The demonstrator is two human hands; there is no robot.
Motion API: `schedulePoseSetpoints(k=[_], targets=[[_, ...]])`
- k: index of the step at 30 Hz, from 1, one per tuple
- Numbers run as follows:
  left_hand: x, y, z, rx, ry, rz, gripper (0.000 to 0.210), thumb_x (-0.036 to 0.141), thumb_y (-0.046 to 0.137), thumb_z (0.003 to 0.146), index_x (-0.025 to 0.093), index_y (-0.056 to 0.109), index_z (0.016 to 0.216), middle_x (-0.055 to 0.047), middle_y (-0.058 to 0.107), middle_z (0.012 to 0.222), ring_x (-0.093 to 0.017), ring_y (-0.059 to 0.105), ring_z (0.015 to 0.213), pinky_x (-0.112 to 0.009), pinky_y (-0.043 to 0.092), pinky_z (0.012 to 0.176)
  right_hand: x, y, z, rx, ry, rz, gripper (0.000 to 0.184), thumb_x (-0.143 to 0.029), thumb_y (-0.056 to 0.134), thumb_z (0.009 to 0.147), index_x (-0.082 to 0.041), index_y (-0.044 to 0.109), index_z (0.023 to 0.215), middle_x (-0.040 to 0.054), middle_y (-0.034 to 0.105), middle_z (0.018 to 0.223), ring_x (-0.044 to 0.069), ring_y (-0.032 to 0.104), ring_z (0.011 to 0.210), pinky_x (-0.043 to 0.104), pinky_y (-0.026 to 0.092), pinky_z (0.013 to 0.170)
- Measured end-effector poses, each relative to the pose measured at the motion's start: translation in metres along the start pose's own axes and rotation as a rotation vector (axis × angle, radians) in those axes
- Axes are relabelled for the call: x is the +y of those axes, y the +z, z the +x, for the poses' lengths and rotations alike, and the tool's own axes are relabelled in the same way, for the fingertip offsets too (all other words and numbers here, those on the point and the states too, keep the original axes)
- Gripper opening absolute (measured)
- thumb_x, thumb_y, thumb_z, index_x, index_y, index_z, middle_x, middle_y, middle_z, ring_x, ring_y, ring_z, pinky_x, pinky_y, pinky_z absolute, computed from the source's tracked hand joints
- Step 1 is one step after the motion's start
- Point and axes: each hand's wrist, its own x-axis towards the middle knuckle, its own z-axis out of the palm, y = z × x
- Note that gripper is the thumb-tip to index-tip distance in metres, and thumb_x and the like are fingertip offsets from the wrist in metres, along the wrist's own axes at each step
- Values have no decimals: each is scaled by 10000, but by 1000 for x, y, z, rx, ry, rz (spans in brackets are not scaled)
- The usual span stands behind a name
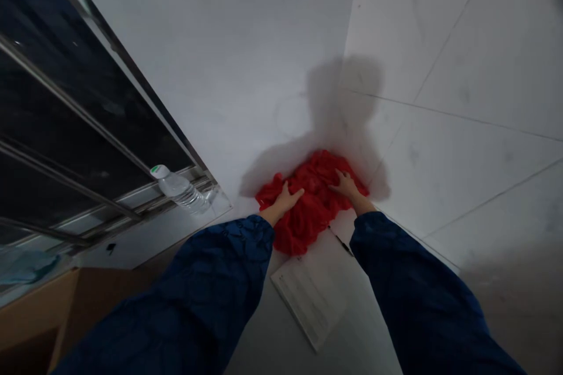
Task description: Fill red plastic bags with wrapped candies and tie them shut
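A crumpled heap of thin, soft red material (314, 187) lies on the white surface in the corner, against the walls; whether it is cloth or plastic bags I cannot make out. My left hand (285, 199) rests on its left part, thumb and fingers apart. On the right part lies my right hand (346, 184), its fingers spread over the folds. Just below the heap is a dark pen (341, 241). Nearer to me sits a stack of printed paper (310, 299), its upper edge close to the red material.
A clear plastic bottle (182, 190) with a white and green cap stands on the window sill at left. Beside it is a dark window with metal bars (65, 91). An open cardboard box (39, 304) occupies the lower left. White walls (440, 70) rise behind the heap.
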Motion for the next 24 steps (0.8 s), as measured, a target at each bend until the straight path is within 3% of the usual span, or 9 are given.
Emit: schedulePoseSetpoints(k=[3, 8, 11, 14, 16, 18, 21, 24], targets=[[-13, -16, 0, -77, 16, 171, 819, 398, 684, 840, 167, 292, 1522, -187, 463, 1487, -314, 462, 1362, -401, 360, 1116, 12, 16, -15, 61, 35, 34, 726, -330, 651, 798, -149, 407, 1457, 208, 367, 1504, 373, 415, 1353, 506, 385, 1085], [-7, -54, -10, -165, 121, 402, 712, 387, 658, 838, 179, 405, 1470, -155, 625, 1321, -320, 589, 1220, -391, 426, 1031, 14, 11, -57, 228, 129, 92, 657, -355, 546, 867, -172, 362, 1471, 190, 178, 1595, 397, 274, 1428, 596, 309, 1109], [13, -81, -30, -254, 229, 476, 603, 386, 595, 867, 143, 482, 1408, -138, 660, 1258, -264, 632, 1127, -326, 466, 959, 1, 4, -89, 270, 146, 154, 600, -361, 526, 865, -179, 417, 1426, 183, 213, 1580, 365, 245, 1447, 578, 304, 1121], [40, -117, -71, -362, 329, 555, 533, 388, 610, 847, 147, 571, 1320, -104, 704, 1147, -239, 659, 1009, -298, 481, 883, -17, 0, -141, 248, 152, 254, 576, -425, 527, 847, -160, 491, 1357, 206, 361, 1492, 342, 405, 1365, 529, 406, 1066], [54, -146, -112, -423, 381, 615, 502, 397, 647, 815, 173, 618, 1264, -73, 721, 1079, -224, 666, 938, -278, 476, 837, -29, -2, -195, 218, 169, 337, 588, -492, 514, 839, -148, 521, 1317, 215, 458, 1405, 310, 582, 1194, 476, 509, 957], [63, -173, -161, -473, 430, 668, 469, 401, 661, 803, 190, 644, 1222, -54, 728, 1048, -209, 668, 909, -253, 466, 798, -40, -4, -268, 190, 210, 416, 603, -552, 482, 837, -139, 548, 1273, 217, 544, 1312, 271, 682, 1007, 424, 575, 826], [63, -201, -247, -550, 509, 737, 451, 416, 635, 824, 195, 642, 1216, -54, 728, 1061, -203, 668, 913, -229, 456, 755, -57, -13, -409, 170, 311, 495, 585, -620, 506, 802, -157, 625, 1140, 182, 679, 1124, 260, 720, 816, 417, 596, 716], [53, -204, -339, -645, 572, 813, 475, 427, 598, 843, 171, 625, 1243, -81, 731, 1056, -212, 677, 875, -229, 457, 704, -79, -29, -570, 183, 416, 564, 522, -660, 512, 796, -211, 677, 1007, 129, 742, 958, 263, 726, 752, 417, 599, 689]])
